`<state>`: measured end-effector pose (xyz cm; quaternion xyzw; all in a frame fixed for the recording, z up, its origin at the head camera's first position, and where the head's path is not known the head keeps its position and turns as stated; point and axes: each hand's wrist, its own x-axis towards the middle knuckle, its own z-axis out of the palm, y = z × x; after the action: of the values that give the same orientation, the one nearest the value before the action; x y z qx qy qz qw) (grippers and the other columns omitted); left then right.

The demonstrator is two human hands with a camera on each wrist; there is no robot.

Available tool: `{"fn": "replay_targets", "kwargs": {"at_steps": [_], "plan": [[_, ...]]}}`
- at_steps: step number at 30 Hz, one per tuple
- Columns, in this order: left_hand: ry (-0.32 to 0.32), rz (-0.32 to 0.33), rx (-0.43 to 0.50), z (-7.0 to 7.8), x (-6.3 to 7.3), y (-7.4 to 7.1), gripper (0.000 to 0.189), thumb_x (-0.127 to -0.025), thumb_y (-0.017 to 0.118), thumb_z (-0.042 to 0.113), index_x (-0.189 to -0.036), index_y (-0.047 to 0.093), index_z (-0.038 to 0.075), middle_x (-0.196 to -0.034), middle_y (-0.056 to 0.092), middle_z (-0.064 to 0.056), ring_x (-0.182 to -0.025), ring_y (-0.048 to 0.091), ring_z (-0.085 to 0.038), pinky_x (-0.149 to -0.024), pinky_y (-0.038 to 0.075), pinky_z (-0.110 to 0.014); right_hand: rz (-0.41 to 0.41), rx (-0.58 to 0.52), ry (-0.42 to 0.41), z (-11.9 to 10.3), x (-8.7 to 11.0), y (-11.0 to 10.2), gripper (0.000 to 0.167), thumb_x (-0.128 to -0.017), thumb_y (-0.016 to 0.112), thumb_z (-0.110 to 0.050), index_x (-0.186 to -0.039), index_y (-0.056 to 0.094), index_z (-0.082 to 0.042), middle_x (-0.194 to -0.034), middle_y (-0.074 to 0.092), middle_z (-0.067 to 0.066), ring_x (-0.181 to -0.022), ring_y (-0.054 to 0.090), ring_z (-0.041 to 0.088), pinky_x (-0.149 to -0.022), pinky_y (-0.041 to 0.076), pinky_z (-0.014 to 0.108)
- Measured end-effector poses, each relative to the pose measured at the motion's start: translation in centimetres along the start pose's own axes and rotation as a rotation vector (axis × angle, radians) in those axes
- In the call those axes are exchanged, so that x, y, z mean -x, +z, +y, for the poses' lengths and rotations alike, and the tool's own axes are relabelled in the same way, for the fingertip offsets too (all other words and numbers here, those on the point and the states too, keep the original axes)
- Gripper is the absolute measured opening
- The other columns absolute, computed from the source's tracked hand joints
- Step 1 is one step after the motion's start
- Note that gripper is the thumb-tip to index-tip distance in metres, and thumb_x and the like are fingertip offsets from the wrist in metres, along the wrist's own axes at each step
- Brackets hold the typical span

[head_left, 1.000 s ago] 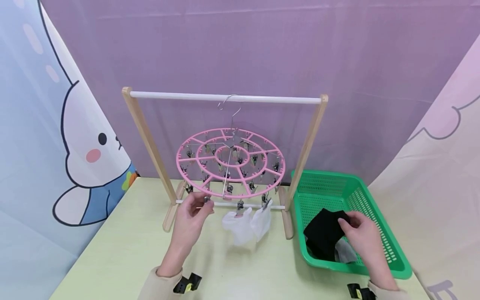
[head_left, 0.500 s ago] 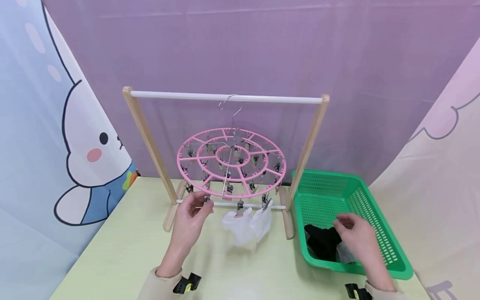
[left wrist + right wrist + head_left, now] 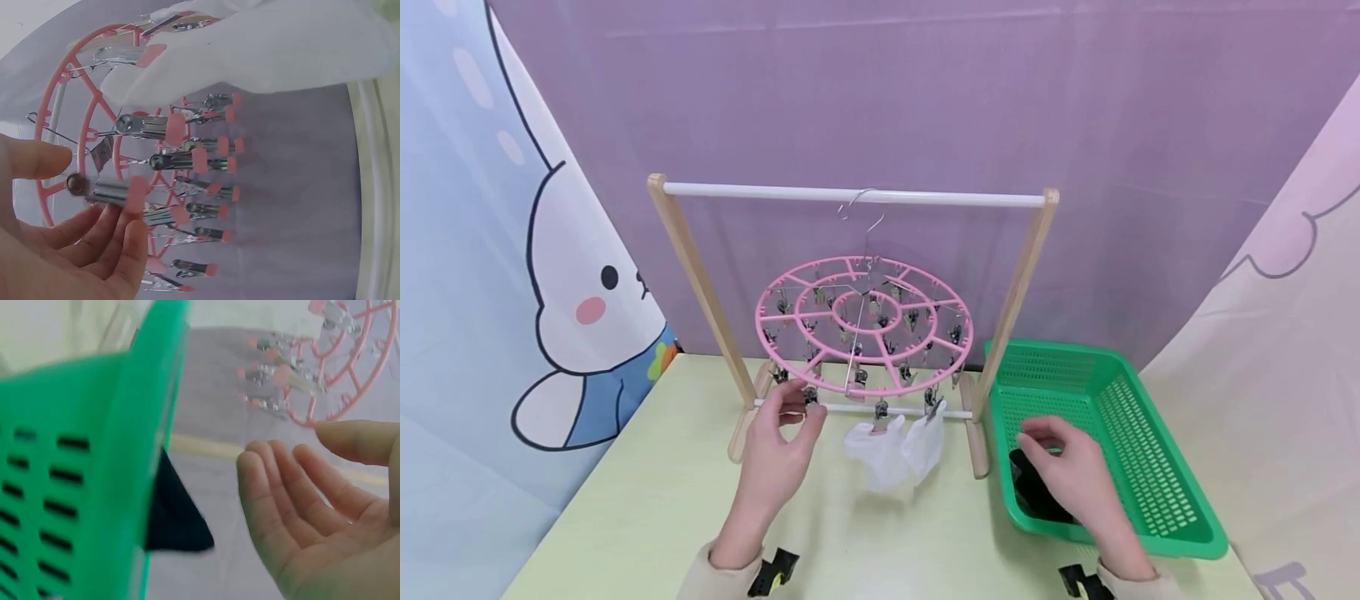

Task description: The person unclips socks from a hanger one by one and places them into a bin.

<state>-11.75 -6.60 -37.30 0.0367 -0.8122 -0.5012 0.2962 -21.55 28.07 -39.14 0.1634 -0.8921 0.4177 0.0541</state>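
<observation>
A pink round drying hanger [image 3: 880, 392] with several metal clips hangs from the rack. At its front left edge is my left hand [image 3: 778, 454], its thumb and fingers spread around one clip [image 3: 107, 189]. In the left wrist view the thumb stands apart from this clip and the fingertips are right at its far side. White cloth pieces [image 3: 876, 454] hang from clips to the right. My right hand [image 3: 1071, 471] holds nothing, its fingers loosely bent over the green basket [image 3: 1105, 540]. Below it in the basket lies a black cloth [image 3: 1036, 492], partly hidden by the hand.
The wooden rack, with its white top bar [image 3: 737, 192], stands on the pale yellow table [image 3: 647, 500]. Its right post [image 3: 1015, 300] stands close to the basket. A purple curtain [image 3: 880, 92] hangs behind.
My right hand let go of the black cloth, which dropped into the basket, and moved left over it. My left hand's thumb and fingers have spread wider around the clip.
</observation>
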Motion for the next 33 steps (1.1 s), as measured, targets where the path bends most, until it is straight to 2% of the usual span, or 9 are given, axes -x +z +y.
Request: {"fn": "replay_targets", "kwargs": {"at_steps": [4,7,9,14,17,19,23,29,33], "plan": [[0.025,0.019,-0.037,0.2,0.2,-0.1,0.041,-0.093,0.07,0.006,-0.131,0.056,-0.003,-0.11,0.064,-0.011,-0.102,0.06,-0.024,-0.09,0.05,-0.036,-0.023,-0.08,-0.019,-0.3,0.1,1.1,0.019,-0.099,0.069,-0.018,-0.115,0.072,-0.009,-0.103,0.071,0.002,-0.092,0.067,0.016,-0.078,0.056,0.026],[0.099,0.06,-0.05,0.4,0.5,-0.1,0.04,-0.091,0.071,0.003,-0.128,0.058,-0.003,-0.111,0.064,-0.01,-0.102,0.059,-0.024,-0.089,0.049,-0.029,-0.043,-0.135,-0.019,-0.6,0.3,1.8,0.019,-0.098,0.07,-0.016,-0.115,0.072,-0.009,-0.103,0.071,0.002,-0.092,0.066,0.014,-0.078,0.057,0.026],[0.18,0.109,-0.07,0.6,0.7,-0.1,0.036,-0.09,0.071,0.001,-0.124,0.06,-0.002,-0.11,0.064,-0.009,-0.1,0.059,-0.023,-0.086,0.048,-0.025,-0.052,-0.162,-0.016,-0.8,0.5,2.1,0.018,-0.098,0.07,-0.016,-0.115,0.071,-0.01,-0.103,0.07,0.002,-0.092,0.066,0.014,-0.078,0.057,0.026],[0.469,0.249,-0.209,1.4,1.4,0.1,0.02,-0.087,0.067,0.004,-0.106,0.067,-0.001,-0.098,0.066,-0.008,-0.089,0.061,-0.023,-0.079,0.048,-0.027,-0.061,-0.203,-0.002,-1.3,0.8,2.7,0.019,-0.098,0.07,-0.015,-0.116,0.071,-0.009,-0.103,0.07,0.003,-0.093,0.066,0.014,-0.078,0.057,0.026],[0.566,0.234,-0.26,1.9,1.9,0.7,0.017,-0.087,0.064,0.008,-0.101,0.068,0.0,-0.094,0.067,-0.008,-0.086,0.062,-0.024,-0.079,0.05,-0.031,-0.061,-0.219,-0.007,-1.6,1.0,2.9,0.02,-0.098,0.07,-0.014,-0.117,0.071,-0.009,-0.104,0.07,0.003,-0.094,0.066,0.014,-0.078,0.057,0.026],[0.582,0.179,-0.272,2.0,2.1,1.2,0.018,-0.089,0.064,0.011,-0.103,0.067,0.001,-0.096,0.068,-0.007,-0.088,0.064,-0.024,-0.08,0.053,-0.033,-0.059,-0.222,-0.027,-1.8,1.2,3.2,0.019,-0.097,0.07,-0.013,-0.116,0.071,-0.01,-0.105,0.071,0.003,-0.094,0.067,0.014,-0.078,0.057,0.026],[0.552,0.058,-0.282,1.8,2.3,2.2,0.024,-0.09,0.067,0.015,-0.11,0.066,0.001,-0.103,0.068,-0.007,-0.096,0.065,-0.023,-0.084,0.056,-0.036,-0.047,-0.215,-0.091,-2.4,1.6,4.0,0.019,-0.096,0.071,-0.01,-0.115,0.072,-0.011,-0.107,0.072,0.001,-0.095,0.067,0.013,-0.079,0.058,0.028],[0.549,-0.042,-0.26,1.3,1.6,3.5,0.041,-0.089,0.073,0.013,-0.125,0.061,-0.004,-0.119,0.067,-0.014,-0.11,0.065,-0.029,-0.093,0.055,-0.043,-0.011,-0.251,-0.169,-3.2,2.2,5.1,0.017,-0.095,0.072,-0.006,-0.111,0.073,-0.013,-0.103,0.072,0.0,-0.09,0.067,0.01,-0.078,0.058,0.029],[0.494,-0.13,-0.211,1.0,0.8,3.9,0.045,-0.093,0.071,0.017,-0.129,0.058,-0.005,-0.12,0.067,-0.019,-0.112,0.064,-0.033,-0.094,0.055,-0.048,0.009,-0.272,-0.222,-3.7,2.6,5.7,0.018,-0.094,0.071,-0.003,-0.11,0.072,-0.011,-0.1,0.072,-0.002,-0.085,0.068,0.01,-0.076,0.059,0.029]]}}
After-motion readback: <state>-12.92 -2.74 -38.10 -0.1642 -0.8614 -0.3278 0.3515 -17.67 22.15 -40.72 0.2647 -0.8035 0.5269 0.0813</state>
